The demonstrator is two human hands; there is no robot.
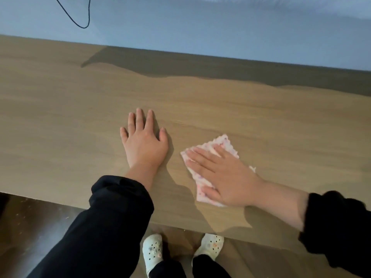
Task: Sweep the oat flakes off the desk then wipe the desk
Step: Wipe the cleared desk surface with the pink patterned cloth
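Observation:
The wooden desk [70, 117] fills the middle of the view. My left hand [143, 141] lies flat on it, palm down, fingers spread, holding nothing. To its right, my right hand [224, 177] presses flat on a pink-and-white patterned cloth [224, 143] near the desk's front edge; the fingers point up-left and cover most of the cloth. No oat flakes show on the desk top. A few pale specks [22, 215] lie on the dark floor at the lower left.
A pale blue wall [200, 27] runs along the desk's far edge, with a black cable [84, 25] hanging at the top left. Below the front edge are my feet in white clogs [152, 249] on the wooden floor.

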